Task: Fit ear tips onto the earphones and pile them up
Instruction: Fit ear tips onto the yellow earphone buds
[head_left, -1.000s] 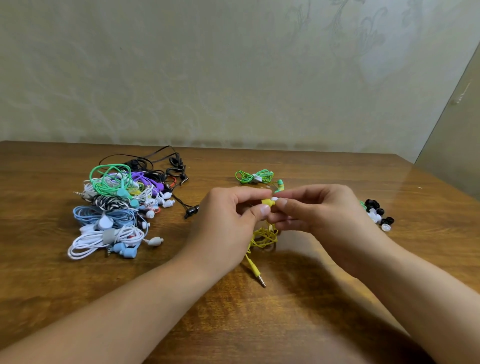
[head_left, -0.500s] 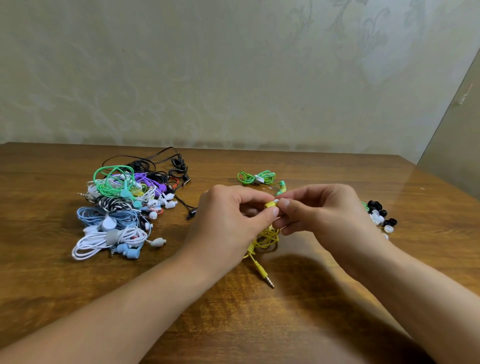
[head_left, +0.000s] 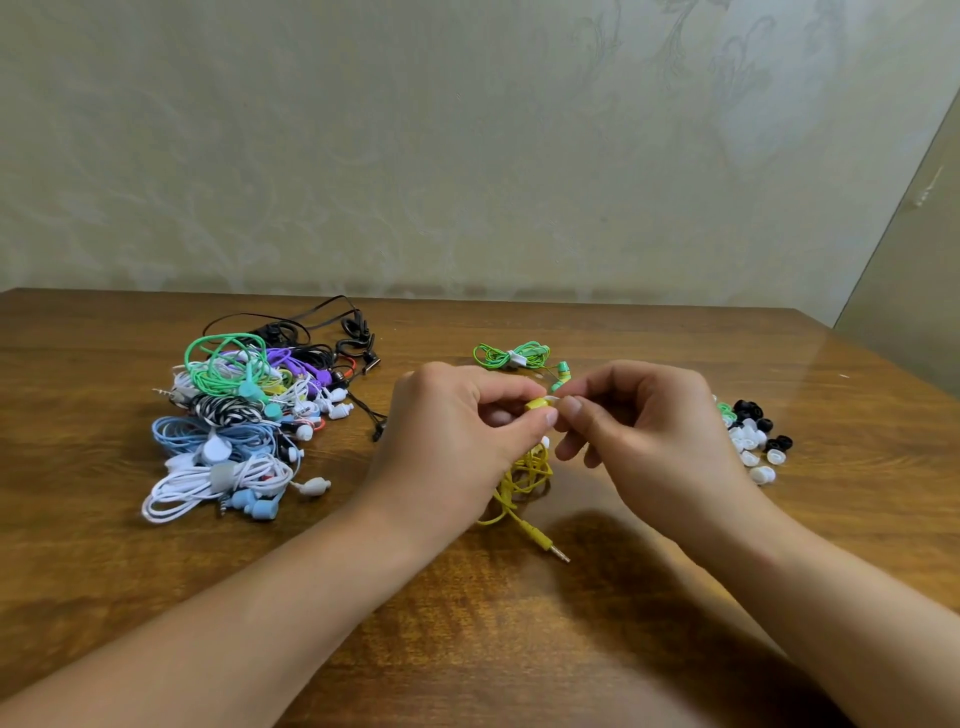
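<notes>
Head view: yellow earbud (head_left: 536, 403) lower between both grips than before

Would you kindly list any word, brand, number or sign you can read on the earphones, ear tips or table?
None can be read: the pile of coloured earphones, the yellow earphone the hands pinch, the black and white ear tips and the wooden table show no print.

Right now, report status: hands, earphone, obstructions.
Left hand pinches yellow earbud; right hand pinches white ear tip against it. Yellow cable hangs to table. Nothing in the way.
</notes>
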